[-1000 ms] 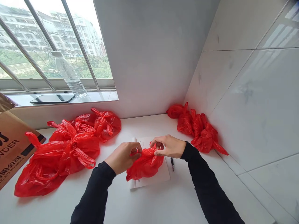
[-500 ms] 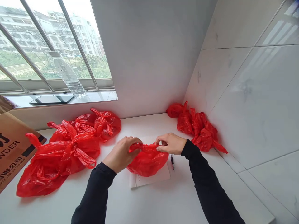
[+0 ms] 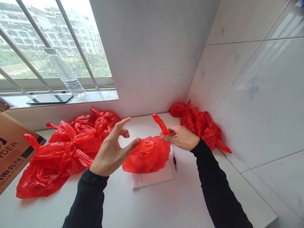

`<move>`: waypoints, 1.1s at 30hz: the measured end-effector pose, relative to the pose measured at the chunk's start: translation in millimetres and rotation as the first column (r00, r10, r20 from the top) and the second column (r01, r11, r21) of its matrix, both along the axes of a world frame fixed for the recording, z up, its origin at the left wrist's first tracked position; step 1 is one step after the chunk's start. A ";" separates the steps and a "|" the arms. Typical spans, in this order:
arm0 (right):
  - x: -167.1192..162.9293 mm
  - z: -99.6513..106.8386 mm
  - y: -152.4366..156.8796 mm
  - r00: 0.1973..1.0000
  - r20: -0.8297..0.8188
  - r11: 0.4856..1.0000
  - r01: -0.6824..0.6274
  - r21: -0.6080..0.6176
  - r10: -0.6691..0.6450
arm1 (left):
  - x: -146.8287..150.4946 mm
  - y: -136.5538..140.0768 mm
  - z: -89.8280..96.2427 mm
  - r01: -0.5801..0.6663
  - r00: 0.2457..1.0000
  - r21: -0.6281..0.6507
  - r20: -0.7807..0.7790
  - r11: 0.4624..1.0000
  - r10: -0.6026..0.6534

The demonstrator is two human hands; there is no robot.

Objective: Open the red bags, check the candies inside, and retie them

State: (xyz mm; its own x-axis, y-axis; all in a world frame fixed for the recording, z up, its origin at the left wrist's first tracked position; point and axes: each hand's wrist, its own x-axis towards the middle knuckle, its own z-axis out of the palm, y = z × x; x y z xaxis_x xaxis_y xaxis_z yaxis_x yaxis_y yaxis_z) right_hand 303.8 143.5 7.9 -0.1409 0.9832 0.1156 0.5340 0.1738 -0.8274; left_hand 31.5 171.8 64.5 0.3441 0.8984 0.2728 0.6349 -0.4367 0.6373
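Between both hands, the right hand pinches the red bag in its fingers; the left hand spreads its own beside it. Paper lies below, a pen near the right fingers, piled bags past the left.

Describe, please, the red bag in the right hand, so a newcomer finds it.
Find the white table, then the paper on it. The red bag covers part of that paper. Unlike the bags heaped left and right, it has a handle pinched in the right hand.
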 end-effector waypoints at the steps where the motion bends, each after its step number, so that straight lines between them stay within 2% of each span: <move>1: -0.2 0.5 -0.6 1.000 0.007 1.000 0.010 0.007 -0.010 | 2.4 -4.2 2.8 0.015 1.000 0.015 -0.021 1.000 -0.015; 5: 1.9 1.7 -1.2 0.998 0.004 0.998 0.055 0.030 -0.055 | 6.4 -20.8 16.3 0.078 0.997 0.064 -0.012 0.995 -0.077; 7: 3.9 2.3 -1.5 0.998 0.030 0.998 0.052 0.027 -0.052 | 9.0 -26.6 19.8 0.093 0.994 0.116 -0.065 0.989 -0.086; 9: 6.3 3.4 -2.8 0.998 0.052 0.999 0.026 0.024 -0.027 | 12.4 -29.5 20.3 0.089 0.988 0.164 -0.138 0.983 -0.066; 11: 8.1 6.4 -6.3 0.998 0.063 0.999 0.018 0.033 -0.020 | 15.0 -30.0 19.8 0.030 0.991 0.149 -0.133 0.988 -0.010; 14: 5.9 17.5 -18.1 0.991 0.015 0.974 0.129 0.186 -0.134 | 15.3 -30.3 22.0 -0.055 0.998 0.073 -0.015 0.996 0.056; 16: -0.7 28.5 -29.4 0.978 -0.122 0.916 0.203 0.345 -0.170 | 14.0 -31.9 25.4 -0.043 0.997 0.040 0.070 0.998 0.040; 18: -10.4 38.8 -39.6 0.962 -0.264 0.871 0.189 0.454 -0.071 | 12.1 -33.7 28.6 -0.009 0.985 -0.029 0.171 1.000 0.014; 20: -20.3 44.2 -44.6 0.949 -0.299 0.869 0.066 0.490 0.096 | 9.2 -34.0 30.2 0.034 0.964 -0.133 0.264 0.990 0.003; 22: -27.4 42.4 -42.7 0.945 -0.218 0.886 -0.123 0.448 0.242 | 5.1 -32.2 30.0 0.077 0.947 -0.224 0.322 0.972 -0.001; 24: -30.5 34.6 -36.1 0.951 -0.079 0.911 -0.261 0.320 0.300 | 0.4 -29.7 29.2 0.135 0.938 -0.299 0.346 0.945 -0.024; 26: -30.9 24.2 -29.2 0.943 0.102 0.932 -0.331 0.151 0.318 | -3.2 -28.1 28.9 0.204 0.935 -0.361 0.348 0.910 -0.072; 28: -31.2 15.2 -24.8 0.888 0.269 0.920 -0.392 0.014 0.374 | -4.6 -28.0 29.3 0.269 0.939 -0.416 0.313 0.869 -0.141; 30: -33.1 9.3 -23.0 0.826 0.379 0.903 -0.424 -0.070 0.417 | -4.5 -28.7 29.8 0.280 0.951 -0.443 0.249 0.851 -0.183; 33: -39.5 4.6 -21.0 0.812 0.478 0.942 -0.307 -0.138 0.335 | -2.5 -30.2 30.3 0.236 0.967 -0.439 0.193 0.867 -0.166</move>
